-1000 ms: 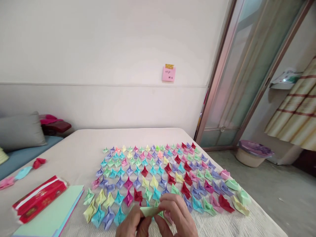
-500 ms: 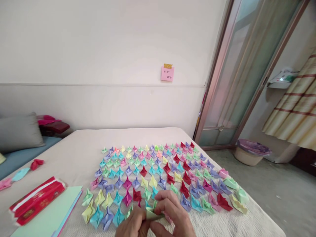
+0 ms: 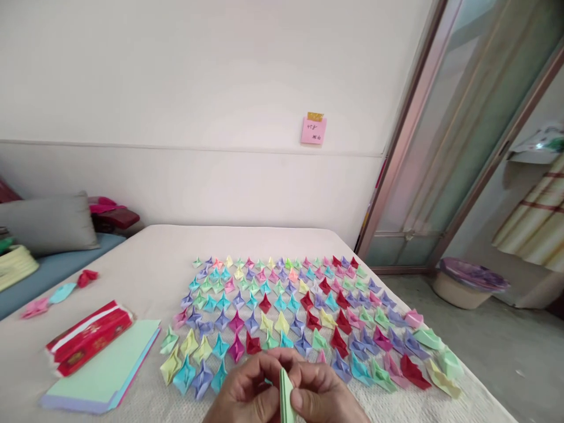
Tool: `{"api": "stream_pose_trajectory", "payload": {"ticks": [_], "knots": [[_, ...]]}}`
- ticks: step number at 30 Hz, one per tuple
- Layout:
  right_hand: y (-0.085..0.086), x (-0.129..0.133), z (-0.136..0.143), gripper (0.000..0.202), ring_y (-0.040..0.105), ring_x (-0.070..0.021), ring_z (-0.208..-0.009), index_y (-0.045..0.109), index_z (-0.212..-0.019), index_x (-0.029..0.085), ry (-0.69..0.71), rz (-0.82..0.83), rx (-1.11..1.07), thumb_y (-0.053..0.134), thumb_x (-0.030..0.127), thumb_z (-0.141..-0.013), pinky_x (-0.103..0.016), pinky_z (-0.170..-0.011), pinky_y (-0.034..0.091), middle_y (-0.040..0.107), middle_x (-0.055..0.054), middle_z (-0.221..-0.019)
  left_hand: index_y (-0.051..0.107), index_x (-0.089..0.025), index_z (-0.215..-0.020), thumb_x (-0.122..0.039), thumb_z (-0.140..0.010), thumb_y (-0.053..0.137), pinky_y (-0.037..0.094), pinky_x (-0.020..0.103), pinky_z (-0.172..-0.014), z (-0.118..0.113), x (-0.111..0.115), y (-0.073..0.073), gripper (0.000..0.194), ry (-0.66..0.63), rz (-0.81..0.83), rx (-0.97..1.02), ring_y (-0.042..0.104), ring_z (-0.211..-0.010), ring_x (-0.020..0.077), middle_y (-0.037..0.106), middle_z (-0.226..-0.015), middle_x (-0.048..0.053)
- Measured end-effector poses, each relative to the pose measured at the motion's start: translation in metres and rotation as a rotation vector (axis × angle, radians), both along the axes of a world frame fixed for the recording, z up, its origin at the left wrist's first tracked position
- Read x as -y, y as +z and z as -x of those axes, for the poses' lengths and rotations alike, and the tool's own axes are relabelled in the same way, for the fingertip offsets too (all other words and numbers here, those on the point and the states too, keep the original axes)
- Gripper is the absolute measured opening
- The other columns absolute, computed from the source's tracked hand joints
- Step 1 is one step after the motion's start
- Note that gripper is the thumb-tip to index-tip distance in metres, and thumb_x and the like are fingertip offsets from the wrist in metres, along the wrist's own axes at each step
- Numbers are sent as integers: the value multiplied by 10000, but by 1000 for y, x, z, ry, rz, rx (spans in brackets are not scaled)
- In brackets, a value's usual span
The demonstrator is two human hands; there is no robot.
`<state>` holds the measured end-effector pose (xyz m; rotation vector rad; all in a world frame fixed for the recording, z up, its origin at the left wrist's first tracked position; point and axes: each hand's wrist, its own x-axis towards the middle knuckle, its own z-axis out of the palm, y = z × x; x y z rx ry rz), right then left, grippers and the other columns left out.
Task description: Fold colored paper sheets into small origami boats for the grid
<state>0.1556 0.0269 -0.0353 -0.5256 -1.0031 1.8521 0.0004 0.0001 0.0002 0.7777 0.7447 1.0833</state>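
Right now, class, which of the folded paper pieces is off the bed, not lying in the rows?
The pale green piece, pinched between the left hand and right hand; every other folded piece lies on the bed.

both hands (image 3: 286, 390) together, fingertips (image 3: 297, 400) pinched

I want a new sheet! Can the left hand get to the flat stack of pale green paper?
Probably yes. The stack of pale green paper lies bare on that side, but the left hand is busy pinching a folded green paper piece.
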Motion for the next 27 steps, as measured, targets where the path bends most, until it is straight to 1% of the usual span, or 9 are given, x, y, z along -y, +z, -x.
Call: {"api": "stream_pose_trajectory", "payload": {"ticks": [2, 4, 7, 11, 14, 16, 18, 21, 27], "knots": [[-6, 0, 4, 183, 700, -254, -937, 797, -644, 252, 17, 41, -37, 921, 374, -587, -402, -833, 504, 718, -37, -1108, 698, -162, -661, -366, -591, 928, 391, 186, -535, 1, -1, -2, 315, -20, 60, 81, 533, -585, 68, 681, -1005, 47], [-9, 0, 5, 190, 703, -234, -902, 796, -646, 244, 32, 91, -55, 927, 364, -580, -376, -804, 505, 723, -35, -1098, 703, -157, -665, -357, -571, 942, 348, 155, -491, 4, -2, -7, 326, -70, 92, 123, 527, -554, 58, 673, -868, 28], [-9, -1, 5, 217, 700, -238, -909, 794, -625, 229, 5, 157, -58, 940, 370, -551, -367, -819, 509, 731, -44, -1095, 735, -148, -753, -414, -623, 911, 261, 132, -430, 9, -5, -17, 345, -165, 103, 113, 439, -442, 24, 571, -588, -29], [-9, -5, -2, 172, 686, -245, -947, 784, -617, 209, 9, 178, -36, 915, 314, -578, -357, -827, 511, 726, -57, -1134, 701, -125, -712, -461, -672, 869, 327, 134, -456, 10, -7, -27, 377, -159, 154, 39, 505, -464, 51, 575, -535, -16], [-8, -8, -8, 141, 648, -281, -1041, 751, -586, 203, -15, 137, 80, 869, 281, -590, -380, -881, 485, 720, -66, -1131, 631, -156, -641, -453, -653, 875, 381, 168, -473, 9, -8, -29, 384, -88, 175, -11, 540, -470, 73, 571, -574, -33], [-6, -8, -9, 134, 638, -277, -1026, 727, -577, 209, -80, 79, 212, 847, 265, -601, -376, -884, 469, 718, -49, -1066, 626, -159, -620, -483, -632, 869, 428, 205, -515, 8, -8, -30, 405, -12, 100, -100, 575, -534, 100, 599, -702, -11], [-4, -7, -8, 154, 651, -230, -862, 701, -594, 212, -105, 29, 285, 839, 274, -627, -345, -804, 472, 715, -19, -865, 644, -150, -594, -491, -637, 851, 465, 240, -584, 8, -9, -31, 401, 78, -32, -239, 592, -636, 133, 607, -847, 23], [1, -3, -2, 228, 547, -139, -573, 659, -604, 200, -98, 37, 252, 850, 319, -645, -269, -610, 409, 608, 41, -561, 670, -153, -587, -426, -684, 811, 455, 243, -602, 6, -9, -36, 322, 200, -215, -425, 564, -687, 156, 577, -846, 31], [-1, 3, 3, 351, 438, -108, -555, 612, -635, 195, -283, -18, 221, 902, 382, -573, -251, -567, 323, 544, 52, -575, 648, -196, -623, -351, -715, 798, 478, 227, -574, -3, 2, -45, 234, 460, -409, -477, 585, -680, 154, 593, -920, 46]]}}
